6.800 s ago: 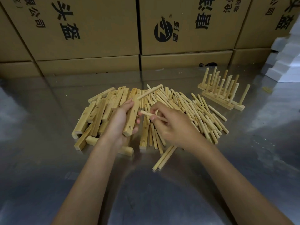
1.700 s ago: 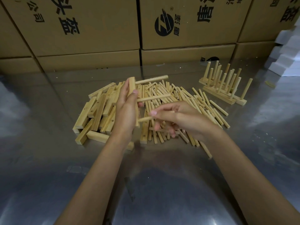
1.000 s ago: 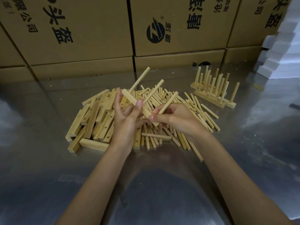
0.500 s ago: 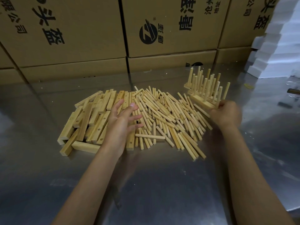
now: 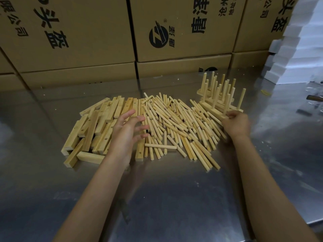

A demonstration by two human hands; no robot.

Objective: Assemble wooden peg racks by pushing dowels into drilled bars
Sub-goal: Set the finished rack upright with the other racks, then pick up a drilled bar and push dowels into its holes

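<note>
A heap of drilled wooden bars (image 5: 97, 130) lies left of centre on the steel table. Beside it on the right spreads a pile of loose dowels (image 5: 174, 123). My left hand (image 5: 127, 131) hovers over the seam between the two piles, fingers spread and holding nothing. Further right stand several finished peg racks (image 5: 218, 91) with their dowels upright. My right hand (image 5: 236, 124) is at the near end of the closest peg rack (image 5: 212, 109), fingers curled round the end of its bar.
Large printed cardboard boxes (image 5: 183, 32) wall off the back of the table (image 5: 166, 198). A stack of white foam blocks (image 5: 300, 49) stands at the back right. A small dark tool (image 5: 314, 98) lies at the right edge.
The bar got its dowels and my right hand carried the rack over to the finished group. My left hand let go and opened above the bar heap. Since half a second ago, little has moved.
</note>
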